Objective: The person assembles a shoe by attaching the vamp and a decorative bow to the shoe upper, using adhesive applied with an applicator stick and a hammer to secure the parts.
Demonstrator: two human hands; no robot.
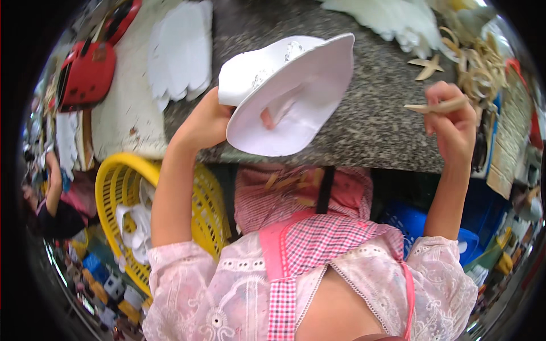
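My left hand grips the left side of a white hat-shaped piece with a flared rim and silvery marks on its outer side. The piece is tilted above the dark speckled worktop, its hollow facing me. A bit of a finger shows through an opening inside it, while the other fingers are hidden behind. Over the worktop's right end, my right hand is closed round a slim beige strip, whose pointed end sticks out to the left. The two hands are well apart.
White layered flat pieces lie at the back left, more at the back right. Beige straps heap beside a crossed strap. Yellow basket and blue bin flank me. A red machine and another person's arm are left.
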